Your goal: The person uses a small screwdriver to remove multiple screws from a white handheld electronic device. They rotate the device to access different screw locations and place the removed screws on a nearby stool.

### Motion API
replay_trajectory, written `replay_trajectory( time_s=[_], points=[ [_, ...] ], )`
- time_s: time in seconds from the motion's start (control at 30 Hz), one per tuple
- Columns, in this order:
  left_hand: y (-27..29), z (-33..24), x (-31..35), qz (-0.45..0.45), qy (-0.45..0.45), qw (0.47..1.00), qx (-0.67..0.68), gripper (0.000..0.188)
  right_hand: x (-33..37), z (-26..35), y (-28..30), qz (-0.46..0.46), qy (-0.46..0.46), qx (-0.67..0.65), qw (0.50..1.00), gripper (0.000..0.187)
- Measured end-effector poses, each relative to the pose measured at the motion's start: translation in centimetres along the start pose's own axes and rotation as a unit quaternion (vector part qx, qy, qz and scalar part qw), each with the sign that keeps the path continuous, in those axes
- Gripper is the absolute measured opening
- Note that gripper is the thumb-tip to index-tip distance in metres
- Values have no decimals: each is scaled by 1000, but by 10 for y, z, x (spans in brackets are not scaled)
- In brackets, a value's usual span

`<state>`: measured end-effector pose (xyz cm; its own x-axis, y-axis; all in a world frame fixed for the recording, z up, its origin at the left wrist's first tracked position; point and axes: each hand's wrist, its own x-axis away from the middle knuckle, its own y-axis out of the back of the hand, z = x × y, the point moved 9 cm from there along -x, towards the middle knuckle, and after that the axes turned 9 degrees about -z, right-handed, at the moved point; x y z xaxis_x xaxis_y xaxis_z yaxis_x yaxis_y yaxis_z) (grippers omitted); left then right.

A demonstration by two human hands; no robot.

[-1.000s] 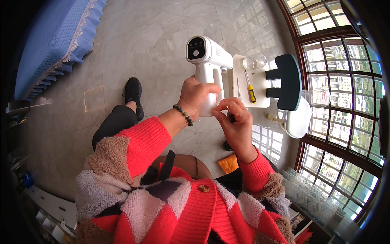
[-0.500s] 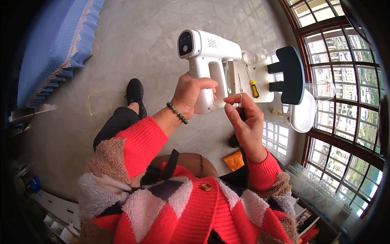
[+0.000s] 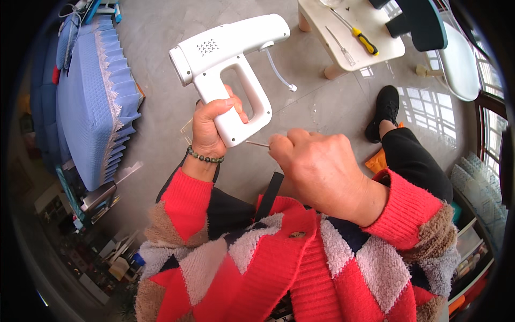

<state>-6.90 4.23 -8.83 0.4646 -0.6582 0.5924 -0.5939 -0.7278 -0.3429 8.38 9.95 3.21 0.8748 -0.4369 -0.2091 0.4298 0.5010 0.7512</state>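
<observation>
A white handheld spray gun [image 3: 230, 45] is raised over the floor, its looped handle wrapped by the fingers of my left hand [image 3: 206, 129]. From the underside of its barrel dangles a thin clear tube [image 3: 279, 70] with a white end piece. My right hand [image 3: 330, 166] is closed, back of the hand up, around a screwdriver [image 3: 258, 143]. Only its thin metal shaft shows, pointing left toward the bottom corner of the spray gun's handle, near a dark screw hole. Whether the tip touches cannot be told; the screwdriver's handle is hidden in my fist.
On a cream low table [image 3: 316, 32] at the upper right lie a yellow-and-black screwdriver [image 3: 365, 40] and a clear-handled screwdriver [image 3: 343, 51]. Beside it stands a dark green and white chair [image 3: 458, 64]. A bed with a blue quilted cover [image 3: 88, 107] is on the left. An orange packet [image 3: 378, 161] lies by my shoe.
The spray gun has been turned so its patterned side faces me, and it sits further left. My right hand has rolled over, bringing the screwdriver's shaft toward the handle's base. My view has swung left.
</observation>
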Motion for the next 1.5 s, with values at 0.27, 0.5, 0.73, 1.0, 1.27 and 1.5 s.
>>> replay_trajectory(
  time_s=[0.27,0.5,0.73,1.0,1.27,1.5],
  points=[
    [-5,39,-8,27,76,996,-23,25,12,-7,-10,56,-32,20,998,10],
    [7,52,-9,31,105,993,-38,27,14,-6,-20,77,-44,6,996,9],
    [9,52,-8,47,115,992,-16,28,12,-5,-21,90,-46,-12,995,8],
    [7,53,-5,40,121,992,-26,28,16,-6,-21,88,-50,-48,994,11],
    [4,42,-6,48,79,994,-54,25,18,-10,-17,74,-59,-82,992,13],
    [8,37,-11,6,44,997,-57,24,22,-17,-29,113,-90,-69,987,3]
  ],
)
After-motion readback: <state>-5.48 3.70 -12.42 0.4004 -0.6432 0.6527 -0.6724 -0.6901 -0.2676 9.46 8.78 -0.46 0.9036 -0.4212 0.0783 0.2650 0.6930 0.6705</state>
